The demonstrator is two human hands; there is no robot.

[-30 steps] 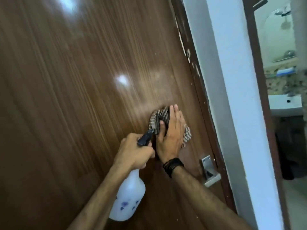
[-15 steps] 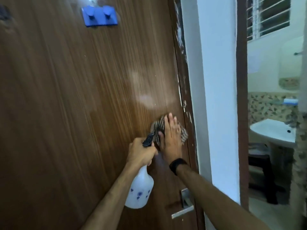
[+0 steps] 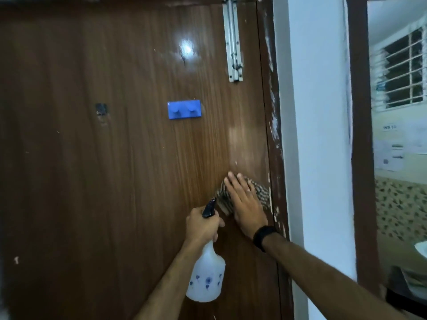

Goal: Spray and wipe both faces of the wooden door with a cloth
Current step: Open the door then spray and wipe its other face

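- Two bare forearms reach up from the bottom edge toward the brown wood-grain door [image 3: 115, 181], which fills most of what I can see.
- The left hand [image 3: 202, 227] is curled tight around the neck of a translucent white plastic spray bottle with small blue flower prints [image 3: 206, 277]; the bottle's body hangs below the fist, and its black trigger nozzle [image 3: 209, 207] pokes out above the knuckles, pointing up and to the right.
- Just right of that fist, the right hand [image 3: 246, 203] lies flat with straight fingers, pressing a brown-and-cream checked cloth [image 3: 262, 192] against the door face; a black band [image 3: 263, 236] circles its wrist.
- The cloth shows on both sides of the pressing palm, its right part close to the door's right edge, beside the dark brown frame with chipped white paint marks [image 3: 275, 135].
- Above the cloth the wood carries a paler, hazy patch.
- Higher and to the left of both hands sits a blue plastic double hook plate [image 3: 184, 110] fixed to the door.
- Straight above the right hand, near the top, a silver metal sliding bolt [image 3: 234, 42] runs upright.
- Beyond the frame, to the right, stands a white wall [image 3: 316, 135], then an opening with a barred window [image 3: 399, 72].
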